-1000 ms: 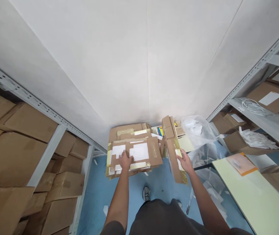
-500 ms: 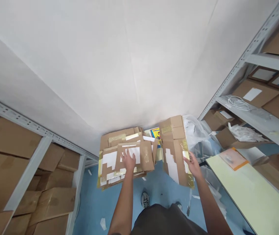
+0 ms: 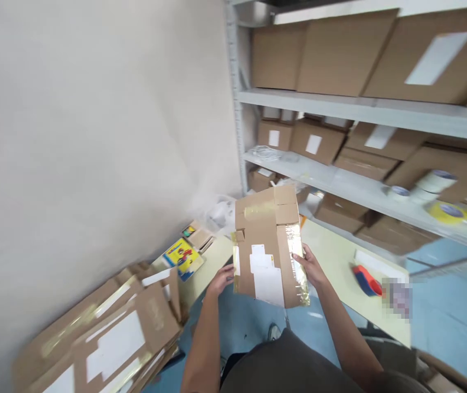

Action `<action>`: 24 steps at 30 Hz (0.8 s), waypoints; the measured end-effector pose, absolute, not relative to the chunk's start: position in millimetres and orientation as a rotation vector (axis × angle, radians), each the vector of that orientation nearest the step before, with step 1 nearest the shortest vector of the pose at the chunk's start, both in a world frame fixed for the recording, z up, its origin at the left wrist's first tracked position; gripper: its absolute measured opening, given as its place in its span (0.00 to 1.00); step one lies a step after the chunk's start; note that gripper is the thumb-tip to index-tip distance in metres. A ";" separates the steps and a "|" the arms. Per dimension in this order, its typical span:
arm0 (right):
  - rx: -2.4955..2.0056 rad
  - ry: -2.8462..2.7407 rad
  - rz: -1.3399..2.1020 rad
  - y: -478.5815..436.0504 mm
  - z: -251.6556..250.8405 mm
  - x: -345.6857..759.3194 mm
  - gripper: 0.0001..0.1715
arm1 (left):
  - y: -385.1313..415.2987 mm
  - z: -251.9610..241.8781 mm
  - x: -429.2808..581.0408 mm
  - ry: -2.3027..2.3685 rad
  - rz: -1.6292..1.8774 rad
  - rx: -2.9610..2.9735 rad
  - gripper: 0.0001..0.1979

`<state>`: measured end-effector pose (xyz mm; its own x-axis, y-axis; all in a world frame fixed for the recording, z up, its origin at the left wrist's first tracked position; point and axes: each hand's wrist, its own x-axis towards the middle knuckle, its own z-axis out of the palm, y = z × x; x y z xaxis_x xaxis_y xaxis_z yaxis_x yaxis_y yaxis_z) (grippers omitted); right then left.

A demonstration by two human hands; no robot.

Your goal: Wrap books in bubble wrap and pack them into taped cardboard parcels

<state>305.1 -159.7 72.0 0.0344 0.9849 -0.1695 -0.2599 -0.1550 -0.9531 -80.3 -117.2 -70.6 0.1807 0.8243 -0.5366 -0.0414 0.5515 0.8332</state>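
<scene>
A flattened cardboard box (image 3: 264, 229) with white labels and strips of shiny tape is held up in front of me. My right hand (image 3: 312, 266) grips its right edge, thumb on the front face. At the lower left edge, my left hand (image 3: 222, 279) has its fingers closed on the same cardboard, with the fingertips partly behind it. To the left, a pile of flattened cardboard boxes (image 3: 151, 311) with white labels leans near the wall, apart from both hands.
A yellow picture book (image 3: 184, 257) lies on a pale tabletop (image 3: 217, 252) by the wall. On the right, a pale table (image 3: 331, 245) carries a red and blue object (image 3: 367, 280). Behind it, grey shelves (image 3: 340, 180) hold cardboard boxes, cable and tape rolls.
My view has swung right toward the shelves. My left hand has left the pile and now holds the left edge of the flattened box, which has come with my right hand.
</scene>
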 end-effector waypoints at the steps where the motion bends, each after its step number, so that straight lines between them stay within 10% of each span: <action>1: -1.160 -0.849 1.372 -162.4 70.1 327.1 0.40 | -107.8 -69.6 -60.7 1.158 0.720 0.797 0.31; 24: -1.825 -0.606 0.655 -153.5 -53.3 518.9 0.36 | 87.5 -54.0 146.7 0.978 0.432 1.002 0.24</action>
<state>518.9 -153.5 -53.3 0.7213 0.6760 -0.1510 0.0984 -0.3158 -0.9437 146.7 87.5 -54.0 0.5237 0.7012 -0.4838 0.1154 0.5044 0.8558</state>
